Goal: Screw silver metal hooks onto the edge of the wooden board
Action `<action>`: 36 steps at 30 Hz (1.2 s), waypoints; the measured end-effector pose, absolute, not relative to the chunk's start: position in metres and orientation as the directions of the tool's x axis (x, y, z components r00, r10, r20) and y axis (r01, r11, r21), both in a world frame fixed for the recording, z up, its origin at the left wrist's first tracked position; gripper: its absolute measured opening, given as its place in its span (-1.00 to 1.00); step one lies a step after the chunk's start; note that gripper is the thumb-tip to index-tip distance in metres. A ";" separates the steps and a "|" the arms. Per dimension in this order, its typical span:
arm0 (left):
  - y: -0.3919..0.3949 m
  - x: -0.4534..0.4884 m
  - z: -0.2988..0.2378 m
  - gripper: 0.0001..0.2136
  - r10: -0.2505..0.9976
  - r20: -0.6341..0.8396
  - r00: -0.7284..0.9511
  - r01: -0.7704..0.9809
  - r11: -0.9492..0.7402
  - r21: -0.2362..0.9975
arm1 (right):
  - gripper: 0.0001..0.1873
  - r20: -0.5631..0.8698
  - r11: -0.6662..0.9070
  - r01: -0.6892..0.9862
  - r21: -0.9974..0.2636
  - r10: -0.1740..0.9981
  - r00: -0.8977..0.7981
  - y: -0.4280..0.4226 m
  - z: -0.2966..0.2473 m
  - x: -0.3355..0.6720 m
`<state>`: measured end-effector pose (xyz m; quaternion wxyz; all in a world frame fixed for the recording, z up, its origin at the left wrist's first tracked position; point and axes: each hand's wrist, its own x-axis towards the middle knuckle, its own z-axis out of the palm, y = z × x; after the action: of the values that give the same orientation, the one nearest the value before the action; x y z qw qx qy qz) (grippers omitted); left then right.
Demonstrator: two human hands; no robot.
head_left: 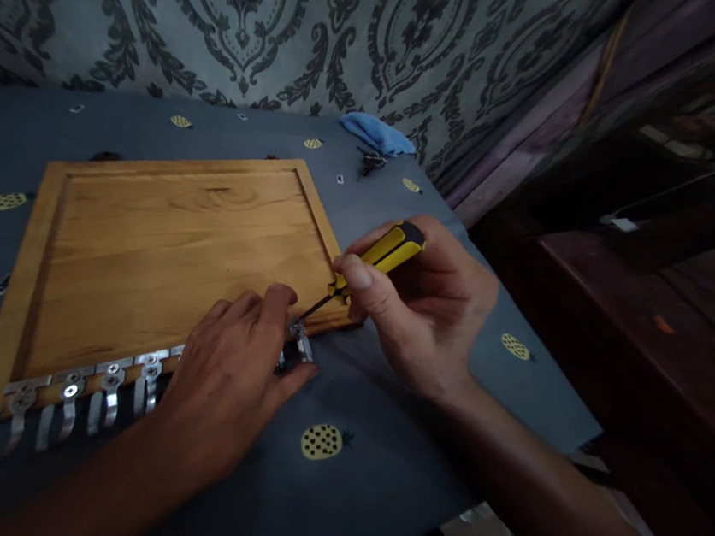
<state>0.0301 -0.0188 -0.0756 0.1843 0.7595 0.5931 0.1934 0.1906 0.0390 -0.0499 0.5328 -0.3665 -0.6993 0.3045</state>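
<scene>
A framed wooden board [171,255] lies on the tablecloth. Along its near edge runs a row of bent metal hooks [111,386], fixed with cross-head screws. My right hand [430,311] grips a yellow and black screwdriver [391,250], its shaft slanting down to the left. The screwdriver's tip meets the hook [303,344] near the board's right corner. My left hand [236,366] closes over the board's near edge, index finger beside that hook and thumb under it. It covers some of the row.
Blue-grey cloth with pineapple prints [321,442] covers the table. At the back lie a blue rag [378,134] and a small dark object [370,162]. Patterned wallpaper [249,23] rises behind. Dark red furniture [637,308] stands beyond the table's right edge.
</scene>
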 end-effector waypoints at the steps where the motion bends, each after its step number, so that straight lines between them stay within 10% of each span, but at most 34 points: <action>1: -0.019 0.030 -0.075 -0.63 0.972 0.075 0.222 0.831 -0.229 0.508 | -0.66 0.523 0.548 0.188 -0.815 0.835 -0.170 0.039 -0.051 0.191; 25: -0.019 0.031 -0.074 -0.65 0.974 0.045 0.221 0.838 -0.213 0.502 | -0.75 0.357 0.417 0.045 -0.908 0.826 -0.436 0.048 -0.040 0.198; 36: -0.018 0.032 -0.075 -0.62 0.973 0.060 0.222 0.840 -0.222 0.495 | -0.66 0.519 0.561 0.151 -0.814 0.819 -0.243 0.045 -0.052 0.191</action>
<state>0.0320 -0.0181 -0.0746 0.1823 0.7601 0.5965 0.1823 0.1910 0.0445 -0.0521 0.5141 -0.3377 -0.7185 0.3247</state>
